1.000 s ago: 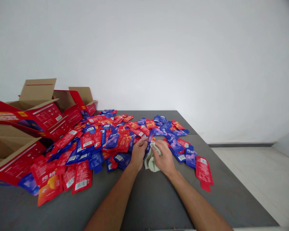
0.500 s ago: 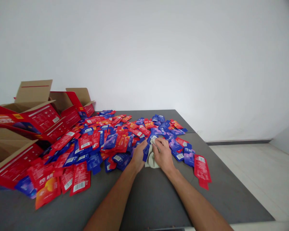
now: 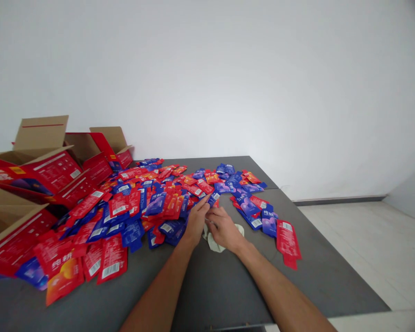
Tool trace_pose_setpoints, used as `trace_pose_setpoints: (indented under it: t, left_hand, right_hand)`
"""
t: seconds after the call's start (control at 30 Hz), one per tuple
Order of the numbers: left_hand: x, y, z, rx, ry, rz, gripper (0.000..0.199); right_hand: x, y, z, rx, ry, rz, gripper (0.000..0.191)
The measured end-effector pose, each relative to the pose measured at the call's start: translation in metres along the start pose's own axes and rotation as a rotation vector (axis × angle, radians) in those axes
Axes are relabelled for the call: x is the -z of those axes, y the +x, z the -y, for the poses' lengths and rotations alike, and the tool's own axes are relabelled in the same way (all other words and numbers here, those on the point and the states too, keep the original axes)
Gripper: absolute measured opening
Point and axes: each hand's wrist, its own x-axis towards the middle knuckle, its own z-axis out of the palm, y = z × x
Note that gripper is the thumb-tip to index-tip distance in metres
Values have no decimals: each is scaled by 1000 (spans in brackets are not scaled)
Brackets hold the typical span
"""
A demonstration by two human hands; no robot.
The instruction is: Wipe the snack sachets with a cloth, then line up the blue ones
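My left hand (image 3: 195, 223) is closed round a small blue pouch (image 3: 213, 198), whose top end sticks up past the fingers. The lower part of that pouch is hidden by the hands. Right against it, my right hand (image 3: 224, 229) has its fingers curled in; what they grip I cannot make out. A pale greenish-white cloth (image 3: 215, 245) lies crumpled under my right hand, showing on both sides of it. To the left spreads a large heap of red and blue pouches (image 3: 133, 233). A smaller group of blue and red pouches (image 3: 245, 205) lies beyond and right of my hands.
Open red cardboard boxes (image 3: 60, 173) with brown insides stand along the left side. One red pouch (image 3: 287, 240) lies apart near the right edge of the dark grey table (image 3: 318, 276). A white wall (image 3: 207, 83) rises behind, and pale floor (image 3: 349, 240) shows at right.
My right hand has moved slightly left and down, closer to my left hand. The cloth, earlier bunched upright at the pouch, now lies lower and spread beneath my right hand.
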Motion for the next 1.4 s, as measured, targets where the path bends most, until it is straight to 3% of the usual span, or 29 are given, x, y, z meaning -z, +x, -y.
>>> trace_pose_setpoints:
  t: [0.07,0.2,0.37,0.53,0.63,0.83,1.07,1.3,1.4]
  left_hand:
    - [1,0,-5,-115,192,14,42]
    - [7,1,-6,-285,596,-96,46]
    - [13,2,4,-276,1024,-186,43]
    - [11,1,12,-255,1217,-219,42]
    - [10,2,16,-239,1197,-233,37]
    - [7,5,22,-296,942,-105,36]
    - [-3,3,23,-266,565,63,32]
    - [-1,8,37,-34,368,55,31]
    - [0,11,41,17,246,61,29]
  right_hand:
    - [2,0,-3,-33,-7,-23,27]
    - [5,-1,-17,-188,-85,-171,34]
    - [9,-3,-41,-347,-270,-229,15]
    - [17,-10,-55,-410,-440,-293,10]
    - [20,-14,-59,-601,-502,-342,10]
    - [26,-14,-66,-844,-517,-206,22]
    - [25,-11,-57,-797,-573,-58,24]
    - [28,0,-37,-866,-530,98,22]
    - [27,2,-30,-814,-485,69,21]
